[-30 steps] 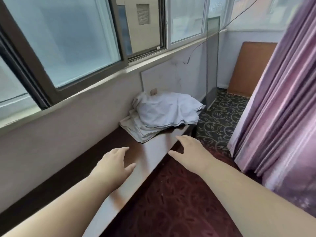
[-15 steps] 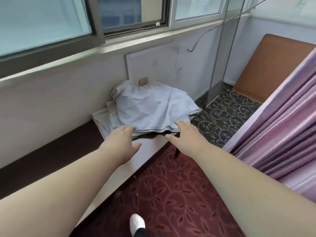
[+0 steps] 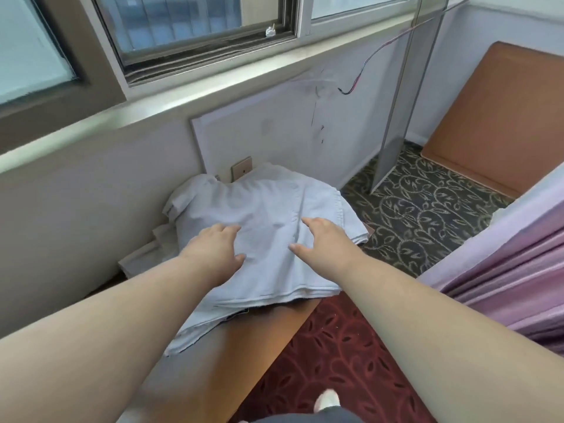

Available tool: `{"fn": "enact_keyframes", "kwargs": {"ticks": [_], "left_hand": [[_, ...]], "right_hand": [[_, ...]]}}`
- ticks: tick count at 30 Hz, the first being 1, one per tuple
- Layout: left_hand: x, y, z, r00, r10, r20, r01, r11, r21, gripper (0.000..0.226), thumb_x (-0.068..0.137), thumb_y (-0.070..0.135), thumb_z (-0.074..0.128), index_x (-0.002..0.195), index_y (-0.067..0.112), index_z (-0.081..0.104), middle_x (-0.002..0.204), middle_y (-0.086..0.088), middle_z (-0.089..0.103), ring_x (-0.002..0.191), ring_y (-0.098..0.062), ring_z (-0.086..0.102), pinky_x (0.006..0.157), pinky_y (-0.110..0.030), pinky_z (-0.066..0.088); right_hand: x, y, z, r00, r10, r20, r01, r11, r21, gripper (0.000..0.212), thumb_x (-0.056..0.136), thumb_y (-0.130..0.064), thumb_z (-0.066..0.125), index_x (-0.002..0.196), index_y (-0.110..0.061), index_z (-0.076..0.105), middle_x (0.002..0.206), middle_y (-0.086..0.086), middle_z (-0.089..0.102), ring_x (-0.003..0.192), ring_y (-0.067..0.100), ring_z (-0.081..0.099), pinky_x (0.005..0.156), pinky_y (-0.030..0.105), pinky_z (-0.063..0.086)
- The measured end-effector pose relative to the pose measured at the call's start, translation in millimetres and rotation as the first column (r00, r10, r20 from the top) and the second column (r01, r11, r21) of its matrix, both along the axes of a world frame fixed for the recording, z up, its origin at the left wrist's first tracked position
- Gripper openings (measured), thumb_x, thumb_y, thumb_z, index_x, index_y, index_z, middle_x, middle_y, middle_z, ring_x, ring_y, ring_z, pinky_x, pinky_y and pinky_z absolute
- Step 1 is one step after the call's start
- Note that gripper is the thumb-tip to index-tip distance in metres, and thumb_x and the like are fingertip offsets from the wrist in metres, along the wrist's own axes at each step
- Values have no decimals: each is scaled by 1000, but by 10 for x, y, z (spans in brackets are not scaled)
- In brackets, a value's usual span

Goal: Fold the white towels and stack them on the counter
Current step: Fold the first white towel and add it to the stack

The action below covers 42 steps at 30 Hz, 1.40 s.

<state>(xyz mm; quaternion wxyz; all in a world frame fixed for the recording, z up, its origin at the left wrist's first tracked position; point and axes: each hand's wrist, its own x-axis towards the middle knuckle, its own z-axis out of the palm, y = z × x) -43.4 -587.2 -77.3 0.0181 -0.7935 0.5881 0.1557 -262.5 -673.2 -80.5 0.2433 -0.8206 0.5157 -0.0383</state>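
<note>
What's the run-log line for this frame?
phase: reach | left hand: open, over white towels | right hand: open, over towels | towels: unfolded pile on counter

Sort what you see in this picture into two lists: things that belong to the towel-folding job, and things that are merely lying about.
Belongs to the job:
white towels
counter
left hand
right hand

Just lying about:
pink curtain
brown board leaning in the corner
loose wire on the wall
wall socket

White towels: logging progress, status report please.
Both hands, left and right, open over the rumpled white cloth towel pile. Pile on brown wooden counter. Nothing blocking.
</note>
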Motion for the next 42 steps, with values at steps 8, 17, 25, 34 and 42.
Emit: {"fn": "enact_keyframes", "kwargs": {"ticks": [8,17,25,34,42], "left_hand": [[391,-1145,-432,997,78,21,-80,988,128,58,101,41,38,154,24,20,155,0,28,140,-24,30,110,-38,31],[840,-2581,-1028,974,181,135,-214,930,299,69,97,49,37,154,21,12,160,-7,14,147,-27,13,117,-47,19],[982,-2692,-1218,930,120,348,-199,959,200,71,81,78,36,128,27,49,130,-1,51,126,-22,35,102,-39,23],[1274,-2213,-1056,943,59,327,-72,997,30,55,82,67,52,119,26,53,111,2,65,110,-24,56,99,-37,28],[914,-1875,-558,949,280,145,-270,959,-83,27,89,47,51,108,28,50,108,0,61,94,-26,61,66,-33,43]], "right_hand": [[595,-1280,-424,991,134,-16,-130,981,147,75,94,-56,54,156,-25,27,161,-1,27,148,22,21,119,39,26],[1174,-2810,-1197,953,258,-159,-214,944,252,76,92,-60,52,156,-33,21,161,0,22,148,30,14,115,49,31],[1304,-3092,-1453,939,244,-244,-212,966,151,51,87,-62,57,119,-24,49,120,2,47,119,28,38,84,44,41],[1165,-2882,-1402,987,161,-16,-156,973,170,23,96,-38,51,86,-19,44,81,-2,50,94,27,45,71,40,41],[1323,-2316,-778,960,102,262,-166,957,237,16,85,-21,53,75,-20,41,71,-1,53,63,19,48,53,33,35]]}}
